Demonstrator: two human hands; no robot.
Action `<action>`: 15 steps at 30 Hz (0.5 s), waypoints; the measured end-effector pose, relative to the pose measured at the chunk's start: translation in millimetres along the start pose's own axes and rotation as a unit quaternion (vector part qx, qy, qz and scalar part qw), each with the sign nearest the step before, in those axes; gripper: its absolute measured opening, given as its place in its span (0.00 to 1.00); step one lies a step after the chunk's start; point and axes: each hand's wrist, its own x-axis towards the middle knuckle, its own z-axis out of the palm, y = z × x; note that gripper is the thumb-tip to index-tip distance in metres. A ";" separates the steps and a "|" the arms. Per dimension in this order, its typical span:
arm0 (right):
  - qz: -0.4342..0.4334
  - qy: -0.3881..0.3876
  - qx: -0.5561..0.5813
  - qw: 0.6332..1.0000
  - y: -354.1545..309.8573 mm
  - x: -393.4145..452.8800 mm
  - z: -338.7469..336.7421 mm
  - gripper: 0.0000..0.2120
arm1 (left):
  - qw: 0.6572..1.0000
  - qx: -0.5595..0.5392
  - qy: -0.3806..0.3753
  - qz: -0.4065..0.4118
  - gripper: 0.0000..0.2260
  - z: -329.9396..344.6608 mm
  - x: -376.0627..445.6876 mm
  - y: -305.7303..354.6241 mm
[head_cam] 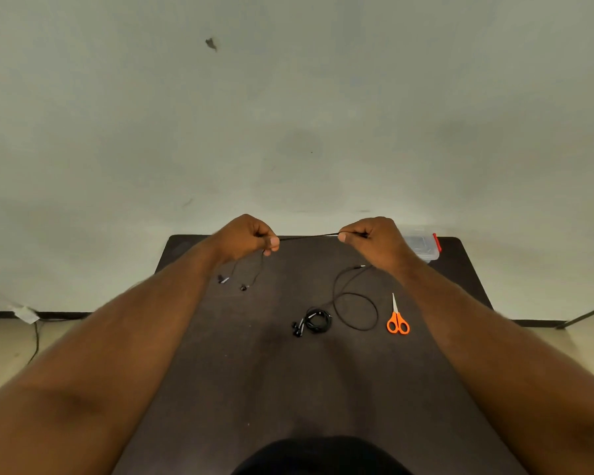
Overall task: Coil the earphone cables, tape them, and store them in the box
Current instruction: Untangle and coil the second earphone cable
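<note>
A black earphone cable (307,237) is stretched taut between my two hands above the far part of the dark table (240,371). My left hand (247,236) pinches one end, and two earbuds (232,282) dangle below it. My right hand (374,240) pinches the other end; the rest of that cable falls in a loose loop (355,311) on the table. A second earphone set (314,322) lies coiled near the table's middle. The clear plastic box (422,245) with a red latch stands at the far right corner, partly behind my right hand.
Orange-handled scissors (397,320) lie right of the loose loop, blades pointing away. A pale wall rises behind the table. A thin wire (35,341) runs along the floor at the left. No tape is visible.
</note>
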 end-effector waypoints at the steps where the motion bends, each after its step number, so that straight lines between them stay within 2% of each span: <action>1: -0.005 -0.004 -0.004 1.000 2.8 0.1 -2.7 0.06 | 1.000 0.005 0.004 -0.002 0.12 -2.1 -1.7 -2.1; 8: -0.013 -0.003 -0.032 0.999 13.1 2.2 -8.5 0.06 | 1.000 -0.019 -0.001 -0.006 0.06 -1.4 -1.4 0.6; 15: -0.026 -0.004 -0.046 0.999 20.2 1.2 -12.4 0.06 | 0.998 -0.044 -0.037 -0.007 0.11 1.9 -1.1 2.4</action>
